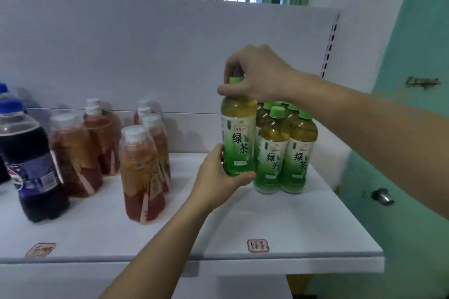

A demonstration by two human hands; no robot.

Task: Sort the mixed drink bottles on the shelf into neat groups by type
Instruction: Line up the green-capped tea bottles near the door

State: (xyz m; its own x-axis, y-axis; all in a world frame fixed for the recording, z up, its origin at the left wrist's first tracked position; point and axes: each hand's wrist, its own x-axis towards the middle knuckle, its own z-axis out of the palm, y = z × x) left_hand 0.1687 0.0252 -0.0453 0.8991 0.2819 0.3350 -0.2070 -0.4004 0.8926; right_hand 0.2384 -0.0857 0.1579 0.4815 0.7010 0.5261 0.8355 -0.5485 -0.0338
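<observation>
The right hand point(257, 75) comes down from above, and its grip is closed around the green cap and neck of a green tea bottle point(237, 138), thumb in front and fingers curled behind. The left hand point(218, 177) reaches up from below, and its grip wraps the base of the same bottle, thumb across the front of the label's lower edge. The bottle stands upright between the two hands, at or just above the white shelf point(279, 221); whether its base touches the shelf cannot be told, since the left hand hides it.

Just beside it on the right, touching or nearly so, stands a tight cluster of green tea bottles point(286, 150) with the same green caps and labels. To the left, well apart, is a group of reddish-brown tea bottles point(141, 172) with white caps. Further left, near the edge of the view, stands a dark cola bottle point(31, 160) with a blue cap and label. On the shelf's front edge sit two small red-bordered tags, one point(258, 245) below the green tea group and one point(40, 249) toward the left.
</observation>
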